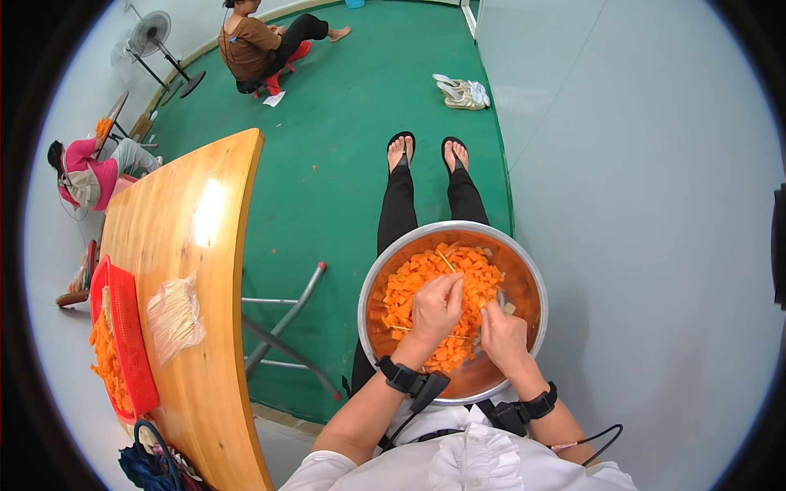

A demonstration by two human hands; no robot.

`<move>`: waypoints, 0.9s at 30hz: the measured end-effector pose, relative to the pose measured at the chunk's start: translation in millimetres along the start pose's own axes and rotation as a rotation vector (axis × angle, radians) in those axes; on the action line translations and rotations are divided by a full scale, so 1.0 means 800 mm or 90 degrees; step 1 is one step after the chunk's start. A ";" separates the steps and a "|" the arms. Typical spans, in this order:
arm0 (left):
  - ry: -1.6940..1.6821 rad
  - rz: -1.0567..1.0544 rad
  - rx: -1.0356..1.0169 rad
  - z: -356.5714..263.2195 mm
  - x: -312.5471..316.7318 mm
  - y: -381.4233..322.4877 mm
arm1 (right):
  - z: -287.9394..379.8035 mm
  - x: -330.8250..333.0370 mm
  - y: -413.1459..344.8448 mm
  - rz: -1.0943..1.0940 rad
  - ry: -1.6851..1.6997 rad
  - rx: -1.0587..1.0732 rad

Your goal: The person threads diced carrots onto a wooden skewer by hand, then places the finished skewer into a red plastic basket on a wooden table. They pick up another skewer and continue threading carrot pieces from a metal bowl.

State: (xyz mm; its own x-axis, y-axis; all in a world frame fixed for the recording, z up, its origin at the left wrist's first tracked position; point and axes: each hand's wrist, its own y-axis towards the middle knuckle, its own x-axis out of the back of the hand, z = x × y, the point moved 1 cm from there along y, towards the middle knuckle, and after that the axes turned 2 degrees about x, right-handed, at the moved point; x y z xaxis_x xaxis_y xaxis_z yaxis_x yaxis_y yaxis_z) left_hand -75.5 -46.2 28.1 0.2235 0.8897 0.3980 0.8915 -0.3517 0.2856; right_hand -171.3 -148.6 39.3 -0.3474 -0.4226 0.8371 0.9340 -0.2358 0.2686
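A round steel bowl (pixel 538 294) rests on my lap, holding many diced orange cubes (pixel 408 279), which look like carrot, and a few paler pieces. My left hand (pixel 437 307) is closed over the middle of the bowl, with a thin wooden skewer (pixel 446 261) sticking up from its fingers. To its right, my right hand (pixel 503 334) pinches a small piece, probably a cube, between thumb and fingertips. Another skewer (pixel 400 328) lies among the cubes near my left wrist, partly covered by that hand.
At left stands a wooden table (pixel 184 239) with a plastic bag of skewers (pixel 177 316) and a red basket (pixel 136 344) of orange pieces. Two other people sit farther off, near a standing fan (pixel 150 34). A grey wall (pixel 632 215) rises at right; shoes (pixel 462 93) lie beside it.
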 end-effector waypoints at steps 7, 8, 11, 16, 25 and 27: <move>0.001 -0.029 -0.011 0.004 -0.001 0.005 | 0.002 0.001 0.003 0.076 0.017 -0.043; 0.015 -0.035 -0.023 0.005 -0.002 0.005 | 0.002 0.000 0.002 0.087 0.033 -0.045; 0.025 -0.033 -0.031 0.009 -0.003 0.004 | 0.000 -0.004 0.000 0.116 0.035 -0.052; 0.021 -0.009 -0.015 0.006 -0.002 0.004 | 0.000 0.000 -0.002 0.156 0.026 -0.089; 0.251 -0.011 -0.053 0.024 0.003 0.005 | -0.003 0.002 -0.002 0.060 0.003 -0.108; 0.335 0.060 -0.053 0.025 0.002 0.004 | -0.003 0.002 -0.001 0.036 -0.001 -0.106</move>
State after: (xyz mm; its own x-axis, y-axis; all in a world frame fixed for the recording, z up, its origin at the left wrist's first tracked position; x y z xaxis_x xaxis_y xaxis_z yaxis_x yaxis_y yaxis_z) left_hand -64.5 -39.9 12.1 0.0550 0.5949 0.8019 0.8382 -0.4639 0.2866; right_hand -172.8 -151.4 39.1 -0.2946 -0.4379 0.8494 0.9252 -0.3531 0.1388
